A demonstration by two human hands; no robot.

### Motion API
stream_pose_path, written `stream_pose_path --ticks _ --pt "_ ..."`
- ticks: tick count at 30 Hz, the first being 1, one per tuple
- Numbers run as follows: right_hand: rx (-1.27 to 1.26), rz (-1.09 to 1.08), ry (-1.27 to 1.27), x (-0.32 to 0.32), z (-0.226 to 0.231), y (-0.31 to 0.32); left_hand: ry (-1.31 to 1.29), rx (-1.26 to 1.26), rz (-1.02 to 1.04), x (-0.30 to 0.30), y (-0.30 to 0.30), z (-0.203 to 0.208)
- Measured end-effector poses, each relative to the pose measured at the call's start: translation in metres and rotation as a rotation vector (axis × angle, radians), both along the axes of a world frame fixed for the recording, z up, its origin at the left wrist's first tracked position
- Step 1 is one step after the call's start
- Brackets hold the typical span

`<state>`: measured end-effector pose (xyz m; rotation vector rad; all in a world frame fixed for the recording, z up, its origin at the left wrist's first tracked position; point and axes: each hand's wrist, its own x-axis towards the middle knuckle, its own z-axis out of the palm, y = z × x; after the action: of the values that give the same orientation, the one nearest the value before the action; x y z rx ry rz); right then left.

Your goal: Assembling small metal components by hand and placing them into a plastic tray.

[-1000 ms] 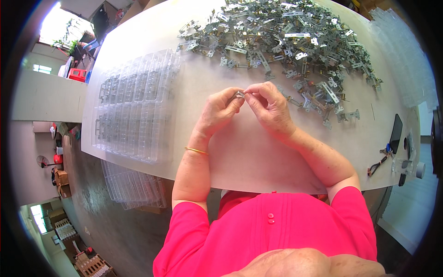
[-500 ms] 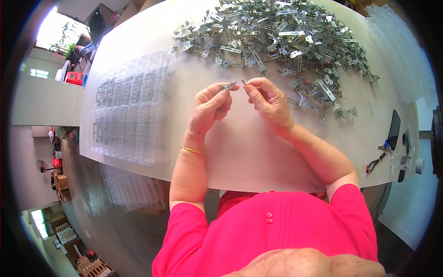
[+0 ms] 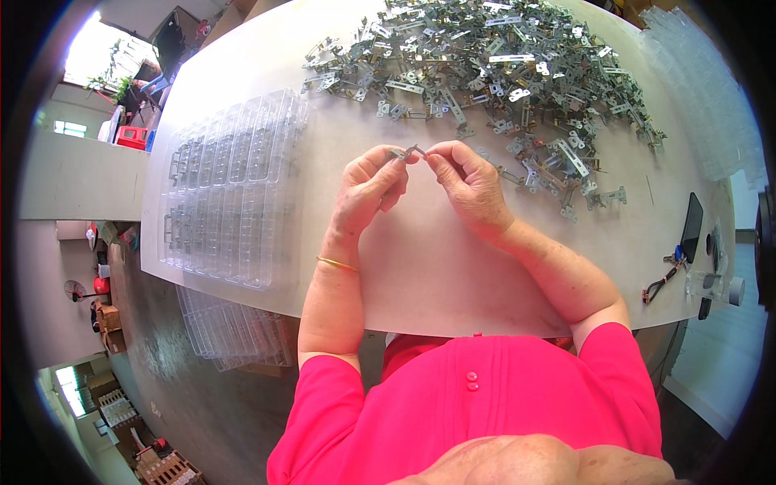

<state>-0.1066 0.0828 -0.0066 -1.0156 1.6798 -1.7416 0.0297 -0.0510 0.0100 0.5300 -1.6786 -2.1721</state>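
Note:
My left hand (image 3: 365,192) is closed, pinching a small grey metal bracket (image 3: 398,153) between thumb and fingertips over the middle of the table. Facing it, my right hand (image 3: 470,190) is also closed, its thumb and forefinger gripping a thin, short metal piece (image 3: 419,151). This piece meets the bracket between the two hands; whether it is joined to it I cannot tell. Just beyond my fingers spreads a large heap of metal brackets (image 3: 493,69), some with brass-coloured parts. Its near right edge lies close to my right hand.
Clear plastic trays (image 3: 230,194) with metal parts in their slots lie to the left. More clear trays (image 3: 230,327) sit lower, beside the table edge. At right are a phone (image 3: 690,228), keys (image 3: 676,257), a clear bottle (image 3: 705,284) and stacked clear plastic (image 3: 703,97).
My right hand has moved slightly left, closing the gap, and its thin piece now meets the bracket. My left hand has hardly moved.

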Motion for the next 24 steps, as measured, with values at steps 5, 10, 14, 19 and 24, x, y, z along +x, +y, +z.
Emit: stream_pose_path --ticks 5,10,14,19,24 --pt "0.022 -0.021 0.047 0.000 0.001 0.000 -0.113 -0.141 -0.008 0.002 0.000 0.004" --pt "0.086 0.045 -0.207 0.001 0.008 0.000 -0.116 -0.304 -0.003 -0.003 0.007 -0.002" --pt "0.129 0.145 -0.347 -0.005 0.015 0.003 -0.152 -0.374 -0.017 -0.002 0.010 0.003" --pt "0.155 0.165 -0.228 -0.009 0.016 0.003 -0.188 -0.372 -0.053 -0.002 0.015 0.011" --pt "0.136 0.239 -0.221 -0.013 0.014 0.001 -0.181 -0.334 -0.062 -0.001 0.016 0.003"
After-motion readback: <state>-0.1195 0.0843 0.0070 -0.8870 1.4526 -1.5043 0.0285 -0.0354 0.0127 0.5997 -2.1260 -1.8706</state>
